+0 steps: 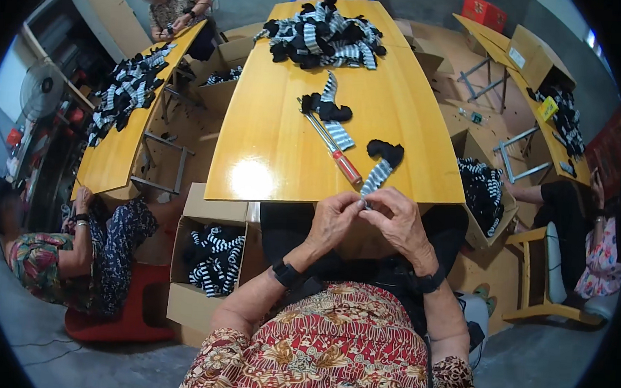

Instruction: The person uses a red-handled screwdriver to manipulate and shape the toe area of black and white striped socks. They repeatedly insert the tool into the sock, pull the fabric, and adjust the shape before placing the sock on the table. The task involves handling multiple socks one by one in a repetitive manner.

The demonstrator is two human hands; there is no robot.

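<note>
Both hands, left hand (pixel 332 220) and right hand (pixel 398 222), pinching a striped sock (pixel 380 171) at yellow table (pixel 271 143) edge, screwdriver (pixel 334 149) nearby

My left hand (pixel 331 220) and right hand (pixel 401 223) meet at the near edge of the yellow wooden table (pixel 271 143), pinching the lower end of a black-and-white striped sock (pixel 381 168). Just left of it lies a red-handled metal rod (pixel 332 148); beyond that, another striped sock (pixel 331 112). At the far end — a heap of striped socks (pixel 326 34). Left of my lap, below the table, stands a cardboard box of socks (pixel 205 262).
</note>
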